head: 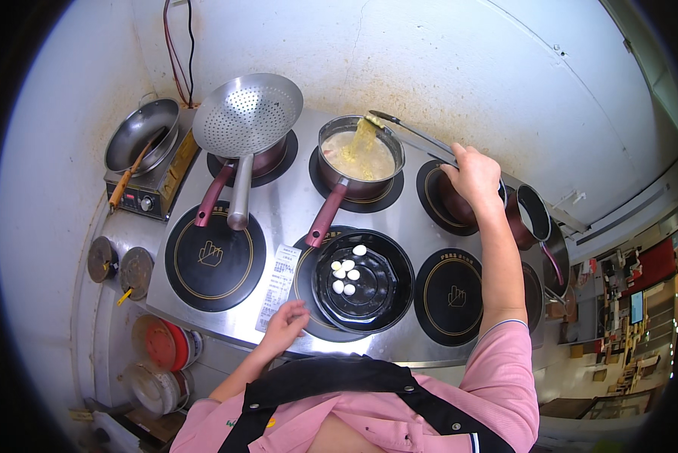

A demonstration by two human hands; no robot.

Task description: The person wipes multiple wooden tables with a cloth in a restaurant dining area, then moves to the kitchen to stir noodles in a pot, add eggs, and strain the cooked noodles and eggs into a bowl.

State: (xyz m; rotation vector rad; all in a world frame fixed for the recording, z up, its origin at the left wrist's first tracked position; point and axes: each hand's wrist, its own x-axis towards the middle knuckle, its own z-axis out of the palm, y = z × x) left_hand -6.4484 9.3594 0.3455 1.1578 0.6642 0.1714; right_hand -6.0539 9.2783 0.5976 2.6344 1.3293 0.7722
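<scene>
My right hand (pixel 475 172) grips metal tongs (pixel 424 142), whose tips hold yellow noodles (pixel 364 136) above a saucepan (pixel 339 189). Part of the noodles hangs down into the cloudy broth (pixel 361 161). The pan's maroon handle (pixel 327 215) points toward me. Near the front edge, my left hand (pixel 288 325) is empty with its fingers slightly bent, close to the lower end of a printed paper slip (pixel 278 283). To its right sits a black bowl (pixel 395 272) with several small white peeled eggs (pixel 347 265) inside.
A large perforated strainer (pixel 248 116) rests over another saucepan at the back left. Further left, a wok (pixel 141 136) stands on a portable cooker (pixel 146 198). More pots (pixel 526 218) stand at the right. Round black hob plates (pixel 215 257) lie across the steel counter (pixel 282 226). Lidded tubs (pixel 163 345) are below left.
</scene>
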